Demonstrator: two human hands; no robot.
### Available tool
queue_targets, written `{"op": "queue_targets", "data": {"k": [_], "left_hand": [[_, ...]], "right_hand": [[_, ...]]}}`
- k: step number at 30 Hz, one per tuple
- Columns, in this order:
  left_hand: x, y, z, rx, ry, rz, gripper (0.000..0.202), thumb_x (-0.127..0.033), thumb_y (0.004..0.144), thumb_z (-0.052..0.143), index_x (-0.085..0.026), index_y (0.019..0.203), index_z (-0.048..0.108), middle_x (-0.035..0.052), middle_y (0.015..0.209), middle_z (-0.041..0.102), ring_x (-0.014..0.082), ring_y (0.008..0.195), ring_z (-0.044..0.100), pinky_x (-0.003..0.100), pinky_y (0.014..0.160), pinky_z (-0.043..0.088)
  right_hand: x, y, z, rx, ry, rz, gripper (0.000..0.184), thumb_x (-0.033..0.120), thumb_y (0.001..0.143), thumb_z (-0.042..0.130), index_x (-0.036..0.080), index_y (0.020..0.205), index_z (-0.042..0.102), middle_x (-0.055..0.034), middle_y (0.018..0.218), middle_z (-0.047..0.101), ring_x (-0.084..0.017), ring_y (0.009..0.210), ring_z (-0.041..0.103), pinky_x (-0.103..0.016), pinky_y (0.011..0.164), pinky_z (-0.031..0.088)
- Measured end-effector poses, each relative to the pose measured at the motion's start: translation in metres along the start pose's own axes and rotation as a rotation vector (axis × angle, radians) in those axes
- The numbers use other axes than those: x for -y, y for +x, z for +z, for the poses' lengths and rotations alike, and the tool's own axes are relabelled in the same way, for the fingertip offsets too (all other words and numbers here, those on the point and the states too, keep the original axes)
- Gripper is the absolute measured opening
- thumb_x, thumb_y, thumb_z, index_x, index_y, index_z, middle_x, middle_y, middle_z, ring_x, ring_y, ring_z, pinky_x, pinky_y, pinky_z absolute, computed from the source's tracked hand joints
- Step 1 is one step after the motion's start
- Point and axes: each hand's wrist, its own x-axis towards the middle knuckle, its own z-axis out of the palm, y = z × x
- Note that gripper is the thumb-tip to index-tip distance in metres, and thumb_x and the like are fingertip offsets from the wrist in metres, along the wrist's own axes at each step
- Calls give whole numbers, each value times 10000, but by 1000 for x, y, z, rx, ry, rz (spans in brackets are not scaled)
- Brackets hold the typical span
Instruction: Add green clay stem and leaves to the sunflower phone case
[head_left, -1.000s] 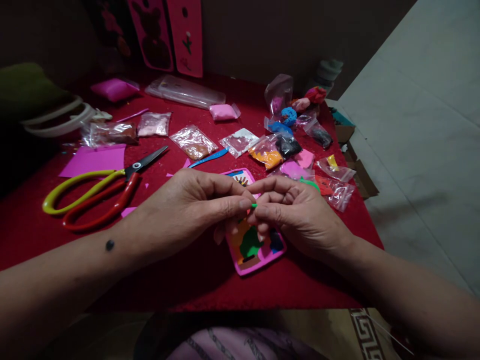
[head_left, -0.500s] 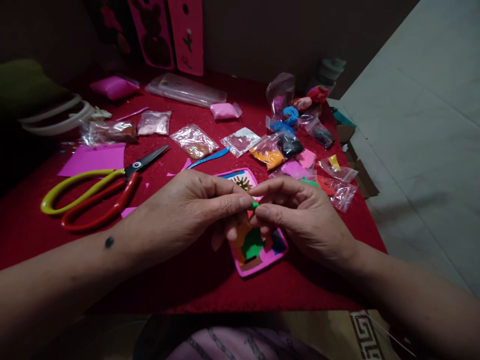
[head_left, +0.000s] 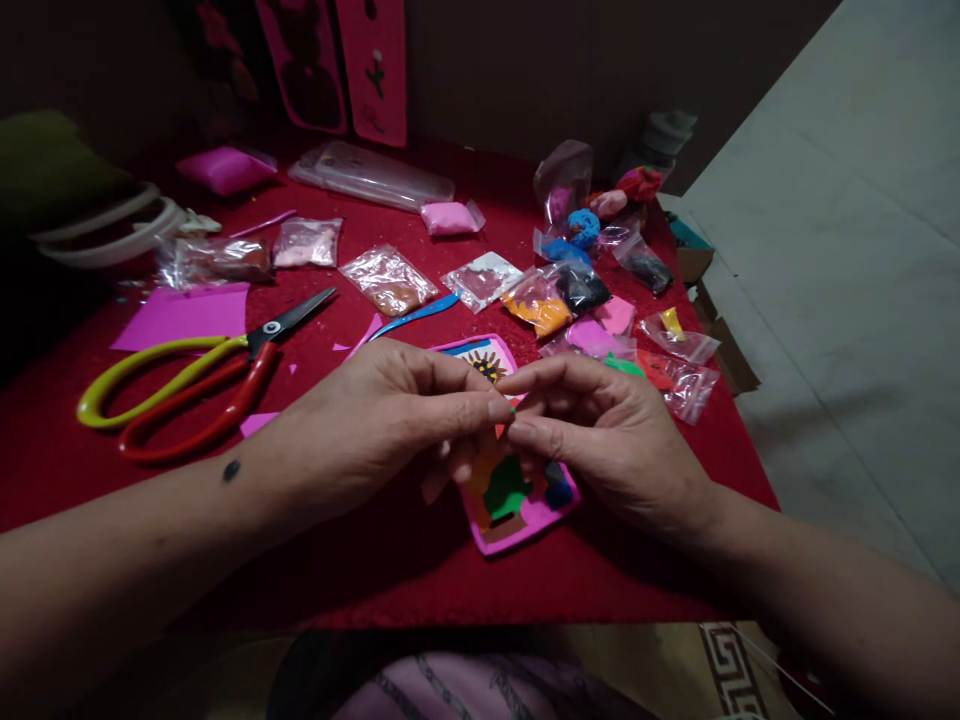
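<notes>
A tiny bit of green modelling clay [head_left: 513, 413] shows between my fingertips, mostly covered by them. My left hand [head_left: 420, 405] pinches it between thumb and forefinger. From the other side, the thumb and forefinger of my right hand [head_left: 600, 425] close on it too. Beneath both hands lies a pink-rimmed phone case [head_left: 491, 547], decorated with coloured clay shapes. A brown and yellow flower [head_left: 484, 368] shows near its far end and a green patch [head_left: 506, 490] near its close end. My hands hide the middle of the case.
Yellow-and-red-handled scissors [head_left: 274, 328] lie open on the red cloth [head_left: 360, 570] at left, beside a pink sheet [head_left: 184, 318]. A blue modelling tool [head_left: 416, 318] rests beyond my hands. Several clay bags, including an orange one [head_left: 536, 305], spread along the right. Decorated pink panels [head_left: 375, 75] stand behind.
Less of the green clay shows between my fingertips now. My fingers have shifted slightly around it, and the view has moved a little.
</notes>
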Motion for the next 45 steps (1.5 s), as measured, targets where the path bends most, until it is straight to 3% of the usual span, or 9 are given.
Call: {"op": "queue_targets", "data": {"k": [7,13,16,20,23,27,32,38,45], "left_hand": [[-7,-4,0,-21,-5,-23,148,-218,807,750,-157,673,736,-30,481,604,48,409,497,82,392,410],[-4,-4,-3,-17,30,-8,220,-275,888,686,-162,711,751,-19,494,623,46,413,515,76,402,405],[-4,-4,-3,-18,21,-19,203,-258,860,704,-162,685,740,-19,493,640,42,398,514,74,401,398],[-4,-4,0,-4,-15,-43,222,-242,830,700,-170,621,722,-26,469,633,39,370,500,70,384,376],[-3,-4,1,12,-39,-60,248,-261,826,702,-171,595,711,-25,462,629,49,358,507,86,380,392],[-6,-5,-1,29,-40,-92,290,-317,878,668,-164,637,723,-2,480,648,69,365,527,114,397,436],[-8,-6,-2,-14,26,-69,178,-224,834,699,-193,663,743,-30,472,637,50,372,511,81,386,402],[-6,-6,0,-50,121,-30,164,-258,832,695,-190,692,748,-47,451,600,29,376,474,45,371,345],[-6,-5,0,-45,166,0,114,-254,772,713,-197,686,761,-47,473,608,42,399,497,60,384,379]], "right_hand": [[-1,-1,-3,2,-12,11,159,254,836,798,214,977,736,9,736,742,-95,579,656,-207,551,550],[2,-1,0,-2,16,-14,131,244,827,807,218,943,752,14,754,749,-92,621,671,-197,577,552],[1,-3,2,3,-15,-70,160,205,816,818,232,966,768,28,778,759,-86,650,680,-186,594,548],[-1,-5,2,-20,-210,-227,162,135,818,791,220,955,783,9,858,791,-123,781,731,-231,715,587],[-1,-6,2,-55,-320,-310,140,111,835,758,219,918,786,12,851,796,-121,773,736,-233,720,587],[-1,-6,3,-80,-299,-285,137,112,848,736,226,914,774,22,810,786,-109,702,722,-221,640,572],[-2,-6,3,-84,-252,-260,108,120,838,753,218,883,761,28,807,773,-82,647,687,-194,562,534],[-1,-5,4,-64,-232,-261,123,98,842,740,214,882,754,41,794,758,-57,665,679,-158,575,520],[-1,-5,4,-73,-285,-272,100,123,836,760,208,888,752,28,814,765,-78,709,699,-184,635,551]]}}
